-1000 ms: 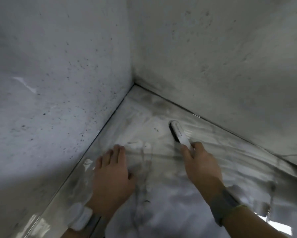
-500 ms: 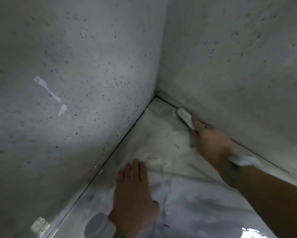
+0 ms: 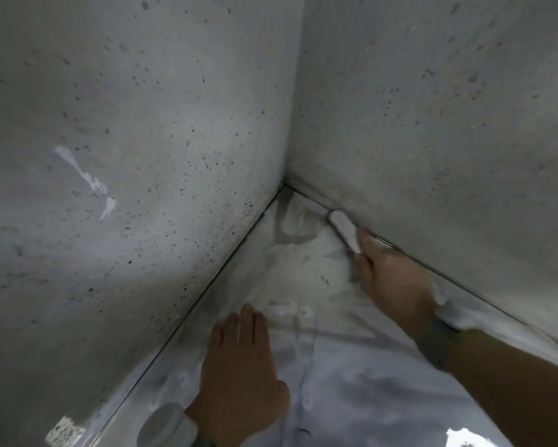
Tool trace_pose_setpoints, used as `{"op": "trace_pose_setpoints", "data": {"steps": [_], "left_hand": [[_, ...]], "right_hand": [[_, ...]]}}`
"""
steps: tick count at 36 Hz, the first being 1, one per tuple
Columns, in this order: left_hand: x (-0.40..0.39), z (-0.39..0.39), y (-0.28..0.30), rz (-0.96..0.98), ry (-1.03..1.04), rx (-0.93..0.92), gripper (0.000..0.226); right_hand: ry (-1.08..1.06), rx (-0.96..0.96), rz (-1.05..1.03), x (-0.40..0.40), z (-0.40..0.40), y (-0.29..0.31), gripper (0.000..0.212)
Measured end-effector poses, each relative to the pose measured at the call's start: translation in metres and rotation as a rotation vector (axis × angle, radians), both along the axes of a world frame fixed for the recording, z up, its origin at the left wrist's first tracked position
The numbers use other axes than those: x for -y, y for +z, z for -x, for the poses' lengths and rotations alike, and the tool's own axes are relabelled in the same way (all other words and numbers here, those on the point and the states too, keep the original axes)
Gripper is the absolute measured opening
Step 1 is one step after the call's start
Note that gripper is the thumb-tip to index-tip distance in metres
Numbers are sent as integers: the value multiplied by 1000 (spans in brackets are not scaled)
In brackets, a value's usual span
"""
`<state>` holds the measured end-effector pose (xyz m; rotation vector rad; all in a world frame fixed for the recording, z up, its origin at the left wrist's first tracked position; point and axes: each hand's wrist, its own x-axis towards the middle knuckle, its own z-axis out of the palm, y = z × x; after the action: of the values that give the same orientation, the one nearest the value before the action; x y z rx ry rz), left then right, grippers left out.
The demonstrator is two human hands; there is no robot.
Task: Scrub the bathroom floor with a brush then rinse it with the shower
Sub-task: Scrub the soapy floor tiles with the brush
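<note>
The right hand [image 3: 392, 279] grips a white scrub brush [image 3: 343, 229], its head lying along the foot of the right wall [image 3: 448, 124], near the corner. The left hand [image 3: 239, 366] presses flat, fingers straight, on the wet, soapy floor [image 3: 351, 398]. Short, firm strokes along that seam would probably lift grime best. No brand or writing is readable.

Dim, soft-focus view; glare on the wet floor [image 3: 464, 437], edges bowed.
</note>
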<state>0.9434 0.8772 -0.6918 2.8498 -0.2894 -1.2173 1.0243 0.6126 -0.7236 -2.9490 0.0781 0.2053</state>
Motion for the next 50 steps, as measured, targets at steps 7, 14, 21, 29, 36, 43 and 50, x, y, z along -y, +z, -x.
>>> {"op": "trace_pose_setpoints", "data": {"steps": [7, 14, 21, 29, 36, 43, 50], "left_hand": [[5, 0, 1, -19, 24, -9, 101], [1, 2, -1, -14, 8, 17, 99], [1, 3, -3, -2, 18, -1, 100], [2, 1, 0, 0, 25, 33, 96], [-2, 0, 5, 7, 21, 13, 101], [2, 5, 5, 19, 38, 39, 103], [7, 15, -3, -95, -20, 173, 101]], "right_hand": [[-20, 6, -27, -39, -8, -10, 58], [25, -63, -34, -42, -4, -8, 58], [-167, -84, -87, -11, 34, -4, 57], [-286, -116, -115, 12, 69, 2, 54], [-434, -142, -185, 34, 96, 6, 55], [-633, -115, -279, -2, 110, 19, 57], [-226, -223, -417, -143, 17, 6, 58]]}}
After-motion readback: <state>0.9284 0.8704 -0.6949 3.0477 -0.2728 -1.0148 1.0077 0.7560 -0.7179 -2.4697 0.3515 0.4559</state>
